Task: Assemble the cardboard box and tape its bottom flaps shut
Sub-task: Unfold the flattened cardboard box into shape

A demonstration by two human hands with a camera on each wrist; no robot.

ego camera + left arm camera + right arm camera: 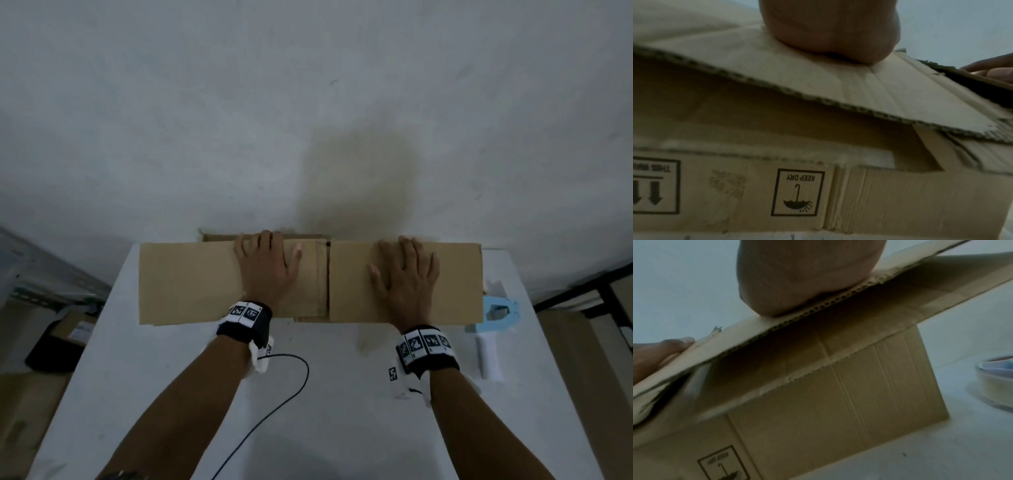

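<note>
A brown cardboard box (188, 284) stands on the white table (144, 394), its two long flaps folded flat on top and meeting at a seam (328, 277). My left hand (265, 265) lies flat on the left flap (818, 81), fingers straight and reaching its far edge. My right hand (406, 274) presses flat on the right flap (777, 331). In the wrist views only the heels of my palms show, resting on the flaps, with printed "KEEP DRY" marks on the box wall (797, 191). A blue tape dispenser (496, 311) lies right of the box.
A white handle-like object (489, 356) lies near the dispenser at the table's right edge. A black cable (284, 394) loops over the table in front of the box. More cardboard and dark items (58, 339) sit on the floor at left. A white wall is right behind the box.
</note>
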